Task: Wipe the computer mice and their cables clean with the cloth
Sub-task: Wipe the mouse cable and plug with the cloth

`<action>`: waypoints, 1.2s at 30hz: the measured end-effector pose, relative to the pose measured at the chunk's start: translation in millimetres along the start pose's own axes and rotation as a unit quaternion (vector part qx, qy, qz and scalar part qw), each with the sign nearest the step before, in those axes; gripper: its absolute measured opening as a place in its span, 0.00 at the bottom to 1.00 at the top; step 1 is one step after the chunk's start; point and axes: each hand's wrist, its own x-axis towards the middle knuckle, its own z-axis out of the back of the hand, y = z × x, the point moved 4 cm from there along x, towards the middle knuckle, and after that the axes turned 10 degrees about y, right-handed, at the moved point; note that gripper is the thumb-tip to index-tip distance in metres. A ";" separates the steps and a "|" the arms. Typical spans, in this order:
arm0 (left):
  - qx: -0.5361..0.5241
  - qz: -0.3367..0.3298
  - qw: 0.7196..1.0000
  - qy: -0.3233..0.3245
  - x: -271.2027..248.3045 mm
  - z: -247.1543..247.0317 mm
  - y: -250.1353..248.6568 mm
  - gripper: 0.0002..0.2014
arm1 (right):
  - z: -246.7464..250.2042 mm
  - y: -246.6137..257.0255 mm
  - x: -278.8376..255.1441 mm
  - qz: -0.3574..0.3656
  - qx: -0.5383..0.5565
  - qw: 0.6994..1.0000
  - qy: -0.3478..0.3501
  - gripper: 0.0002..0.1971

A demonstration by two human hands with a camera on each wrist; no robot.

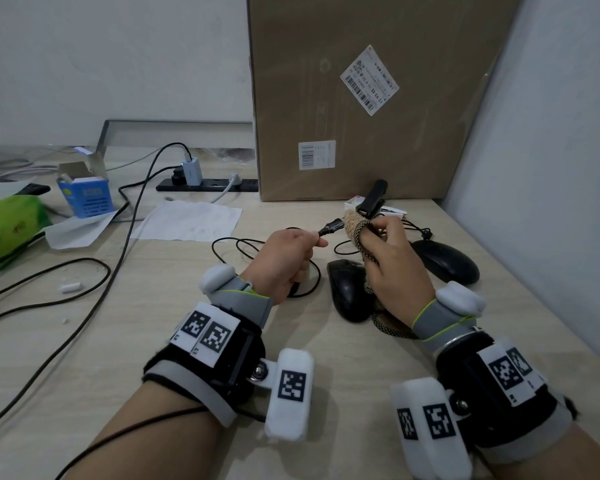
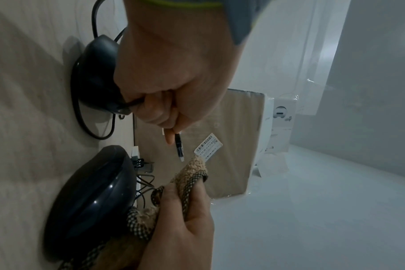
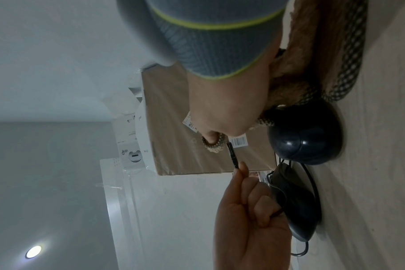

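Note:
My left hand (image 1: 318, 240) pinches a thin black mouse cable just behind its USB plug (image 1: 331, 228), held above the desk. The plug (image 2: 179, 146) points at the beige cloth (image 1: 354, 227), which is wrapped over the fingers of my right hand (image 1: 374, 231); its tip touches or nearly touches the cloth. The cloth's tail hangs down onto a black mouse (image 1: 347, 292). A second black mouse (image 1: 445, 263) lies right of that hand. Under my left hand the left wrist view shows a third mouse (image 2: 92, 73), mostly hidden from the head camera.
A tall cardboard box (image 1: 361, 98) stands at the back, with a black clip-like device (image 1: 373, 199) in front of it. A grey wall (image 1: 551, 168) bounds the right. A paper sheet (image 1: 187, 220), power strip (image 1: 205, 184), blue box (image 1: 87, 199) and loose cables (image 1: 84, 271) lie to the left.

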 end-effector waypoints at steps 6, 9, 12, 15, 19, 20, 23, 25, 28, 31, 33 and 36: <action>0.055 -0.041 0.998 0.014 -0.9 -4.9 -2.2 0.12 | -3.3 -1.6 -0.3 -0.013 -0.033 0.999 0.019 0.24; 0.095 -0.058 0.994 0.012 0.6 -4.5 -1.0 0.12 | -4.9 -2.2 -0.8 -0.021 -0.038 0.998 0.039 0.22; 0.135 -0.078 0.988 0.006 1.8 -4.9 -0.3 0.13 | -6.7 0.5 -0.9 -0.011 -0.039 0.997 0.060 0.22; 0.147 -0.086 0.985 0.007 2.0 -7.0 -0.8 0.14 | -7.2 4.0 -0.5 0.008 -0.032 0.997 0.068 0.22; 0.136 -0.079 0.987 0.008 2.3 -7.0 0.8 0.14 | -6.0 8.1 -0.5 0.027 -0.025 0.997 0.069 0.21; 0.129 -0.077 0.989 0.010 2.6 -7.3 1.4 0.13 | -5.5 10.0 -0.7 0.037 -0.023 0.997 0.069 0.21; 0.109 -0.075 0.991 0.015 1.7 -9.0 0.7 0.11 | -3.3 12.0 -0.7 0.043 -0.029 0.997 0.058 0.23; 0.101 -0.077 0.992 0.016 1.0 -8.9 -1.0 0.12 | -1.7 8.2 -0.2 0.021 -0.041 0.998 0.045 0.25; 0.075 -0.078 0.994 0.023 -1.5 -6.5 -3.7 0.12 | -0.8 0.4 1.1 -0.016 -0.057 0.998 0.022 0.25; 0.032 -0.069 0.997 0.030 -3.9 -2.3 -5.3 0.12 | -1.8 -5.1 1.7 -0.039 -0.066 0.997 0.008 0.21; 0.024 -0.063 0.997 0.028 -4.4 -0.4 -6.1 0.11 | -0.3 -9.2 1.1 -0.055 -0.054 0.997 -0.008 0.20; 0.019 -0.056 0.998 0.017 -4.9 2.4 -7.1 0.11 | 7.3 -13.9 -0.1 -0.084 -0.028 0.995 -0.052 0.21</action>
